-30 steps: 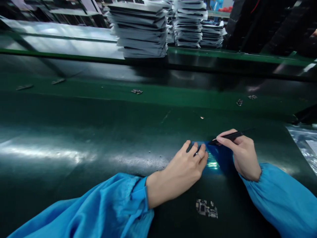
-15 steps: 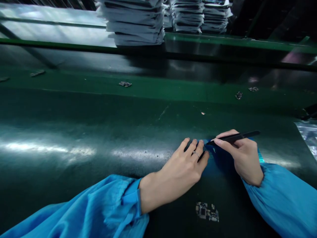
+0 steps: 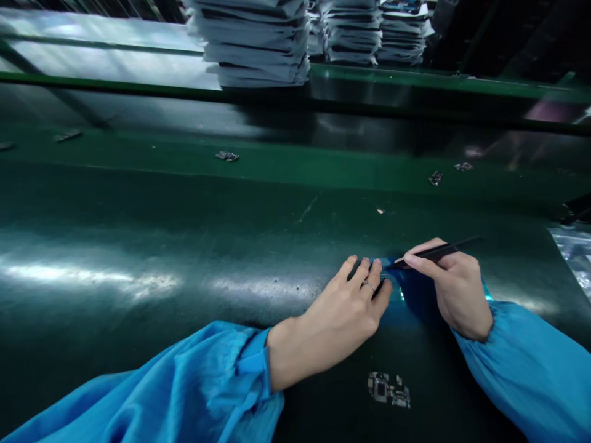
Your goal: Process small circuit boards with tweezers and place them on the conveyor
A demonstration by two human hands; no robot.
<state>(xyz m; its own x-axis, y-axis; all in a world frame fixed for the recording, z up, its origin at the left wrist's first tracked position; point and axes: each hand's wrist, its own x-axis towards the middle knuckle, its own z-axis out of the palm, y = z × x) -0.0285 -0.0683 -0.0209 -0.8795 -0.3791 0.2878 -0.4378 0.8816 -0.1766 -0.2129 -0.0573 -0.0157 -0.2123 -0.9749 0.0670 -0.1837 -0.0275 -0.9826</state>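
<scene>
My left hand (image 3: 339, 314), with a ring on one finger, lies palm down with its fingers apart. Its fingertips press on the left part of a shiny blue film (image 3: 401, 311) on the dark green mat. Black tweezers (image 3: 443, 251) are pinched in my right hand (image 3: 457, 286), held pen-like and slanted. Their tips point left and down to a spot on the film beside my left fingertips. What the tips touch there is too small to make out. Nearer to me on the mat lies a small circuit board (image 3: 388, 389).
Stacks of papery white sheets (image 3: 258, 46) stand on a raised shelf at the back. Small board pieces (image 3: 228, 156) lie along the far strip, with more (image 3: 435, 178) at the right. A clear plastic bag (image 3: 572, 252) rests at the right edge. A tiny pale scrap (image 3: 380, 211) lies mid-mat.
Both hands stay at nearly the same place on the film. The tweezers have shifted only slightly, and the whole view has moved a little.
</scene>
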